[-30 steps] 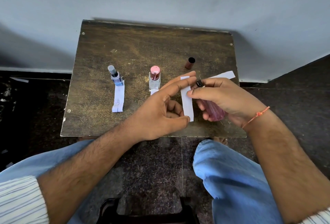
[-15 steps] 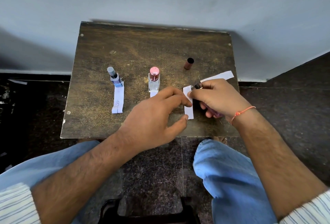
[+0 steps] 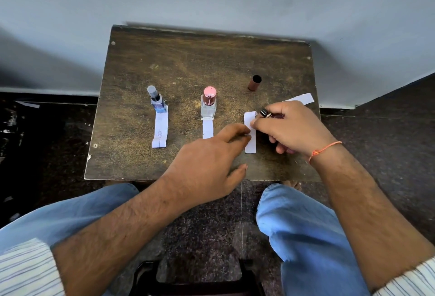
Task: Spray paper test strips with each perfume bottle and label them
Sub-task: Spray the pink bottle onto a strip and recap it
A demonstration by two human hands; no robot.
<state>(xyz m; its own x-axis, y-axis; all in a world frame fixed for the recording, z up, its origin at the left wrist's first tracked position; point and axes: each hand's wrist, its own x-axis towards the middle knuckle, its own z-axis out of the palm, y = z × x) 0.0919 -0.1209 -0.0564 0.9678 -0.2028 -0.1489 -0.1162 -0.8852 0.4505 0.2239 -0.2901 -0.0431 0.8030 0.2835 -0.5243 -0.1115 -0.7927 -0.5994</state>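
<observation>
We're on the third strip (image 3: 250, 134) near the counter's (image 3: 131, 79) right edge, left hand (image 3: 211, 166) loose-fingered touching it, right hand (image 3: 289, 128) gripping the uncapped bottle (image 3: 264, 113); next, we reckon, spray and label.

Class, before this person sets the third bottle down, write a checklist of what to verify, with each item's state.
1. Right hand grips the uncapped bottle: ok.
2. Third strip lies flat on the table: ok.
3. Left hand steadies that strip: ok.
4. Brown cap within reach: ok.
5. Third strip labelled: cannot tell.
6. Blue bottle and pink-capped bottle upright: ok.
</observation>
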